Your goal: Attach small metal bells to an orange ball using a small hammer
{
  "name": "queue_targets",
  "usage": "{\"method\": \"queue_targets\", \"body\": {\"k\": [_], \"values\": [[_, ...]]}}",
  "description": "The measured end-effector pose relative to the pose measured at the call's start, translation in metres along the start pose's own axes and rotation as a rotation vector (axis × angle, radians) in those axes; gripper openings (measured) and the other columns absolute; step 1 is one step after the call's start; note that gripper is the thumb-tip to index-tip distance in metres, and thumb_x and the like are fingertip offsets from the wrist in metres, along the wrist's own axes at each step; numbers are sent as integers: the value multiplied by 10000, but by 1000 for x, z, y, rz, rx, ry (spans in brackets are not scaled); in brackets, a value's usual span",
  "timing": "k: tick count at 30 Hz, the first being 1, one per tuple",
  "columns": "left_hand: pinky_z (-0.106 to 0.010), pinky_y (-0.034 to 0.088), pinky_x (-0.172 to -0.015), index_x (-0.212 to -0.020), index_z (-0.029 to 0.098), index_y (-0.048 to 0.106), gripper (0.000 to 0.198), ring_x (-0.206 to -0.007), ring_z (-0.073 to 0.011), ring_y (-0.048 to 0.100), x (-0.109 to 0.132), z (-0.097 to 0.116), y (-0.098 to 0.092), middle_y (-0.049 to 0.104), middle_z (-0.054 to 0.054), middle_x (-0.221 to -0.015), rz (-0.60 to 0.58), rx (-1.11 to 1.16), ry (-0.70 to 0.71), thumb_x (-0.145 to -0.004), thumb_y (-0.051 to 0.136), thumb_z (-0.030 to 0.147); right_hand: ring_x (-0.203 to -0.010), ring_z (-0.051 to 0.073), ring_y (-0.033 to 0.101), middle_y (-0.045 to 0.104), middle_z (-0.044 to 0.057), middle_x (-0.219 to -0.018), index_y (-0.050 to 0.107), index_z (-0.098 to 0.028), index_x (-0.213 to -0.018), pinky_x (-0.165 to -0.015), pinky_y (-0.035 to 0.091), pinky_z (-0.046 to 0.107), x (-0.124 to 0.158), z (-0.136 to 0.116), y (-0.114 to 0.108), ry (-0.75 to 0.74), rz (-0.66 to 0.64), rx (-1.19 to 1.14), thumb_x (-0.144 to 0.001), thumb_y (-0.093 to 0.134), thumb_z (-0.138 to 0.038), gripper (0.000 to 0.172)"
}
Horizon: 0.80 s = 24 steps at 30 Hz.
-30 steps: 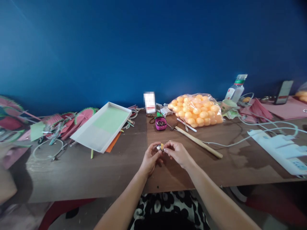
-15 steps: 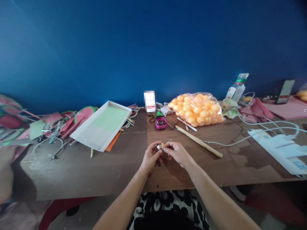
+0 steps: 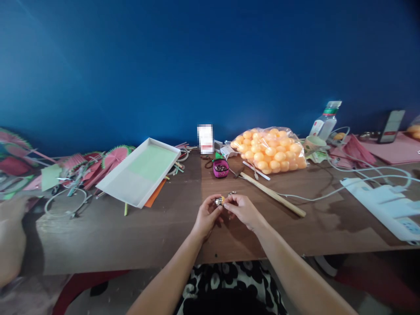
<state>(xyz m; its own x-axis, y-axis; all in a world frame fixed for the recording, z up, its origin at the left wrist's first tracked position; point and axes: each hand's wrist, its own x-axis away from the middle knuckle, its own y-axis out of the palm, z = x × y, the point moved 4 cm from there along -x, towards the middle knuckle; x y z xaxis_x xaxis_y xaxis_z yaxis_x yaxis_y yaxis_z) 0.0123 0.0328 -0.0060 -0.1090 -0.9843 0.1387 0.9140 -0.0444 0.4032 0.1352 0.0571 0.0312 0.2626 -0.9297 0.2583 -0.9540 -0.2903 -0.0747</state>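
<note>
Both of my hands meet over the middle of the brown table (image 3: 131, 236). My left hand (image 3: 206, 215) pinches a small shiny orange and silver piece (image 3: 219, 201) between thumb and fingers. My right hand (image 3: 243, 210) closes its fingertips on the same piece from the right side. Just beyond my fingers a small metal bit (image 3: 232, 193) lies on the wood. A little pink cup (image 3: 220, 168) holding dark small parts stands further back.
A clear bag of orange balls (image 3: 271, 149) sits at the back right beside a wooden stick (image 3: 274, 195). A white tray (image 3: 141, 171) rests tilted at left among pink paper fans (image 3: 113, 158). A white power strip (image 3: 385, 203), cables, a bottle (image 3: 324, 122) and a phone (image 3: 390, 126) lie to the right. Another person's arm (image 3: 11, 245) shows at far left.
My hands stay pinched on the small piece with almost no movement. The arm at the far left edge has shifted slightly.
</note>
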Motion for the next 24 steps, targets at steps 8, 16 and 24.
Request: {"method": "queue_targets", "body": {"k": [8,16,24], "values": [[-168,449,-416,-1062,199,524,444,-556,-90,577,0,-3,0,611,-53,-944,47,20,5,-672,695,326,-555,109,542,574,-14,-602,572,-156,-683,-447,430,189,0,1,-1,32,21,36,-667,604,-280,130],[-186,484,-476,-1037,189,538,415,-632,-108,590,0,-3,1,608,-53,-950,57,12,22,-670,697,300,-541,115,529,570,-11,-600,557,-164,-650,-452,422,211,-3,3,-1,-19,56,80,-664,581,-273,113],[-191,500,-513,-1036,187,530,383,-684,-114,590,-1,-4,1,595,-52,-955,57,-20,38,-693,679,271,-481,104,490,538,-23,-551,524,-173,-622,-441,399,219,-5,6,1,-22,76,76,-656,565,-262,103]]}}
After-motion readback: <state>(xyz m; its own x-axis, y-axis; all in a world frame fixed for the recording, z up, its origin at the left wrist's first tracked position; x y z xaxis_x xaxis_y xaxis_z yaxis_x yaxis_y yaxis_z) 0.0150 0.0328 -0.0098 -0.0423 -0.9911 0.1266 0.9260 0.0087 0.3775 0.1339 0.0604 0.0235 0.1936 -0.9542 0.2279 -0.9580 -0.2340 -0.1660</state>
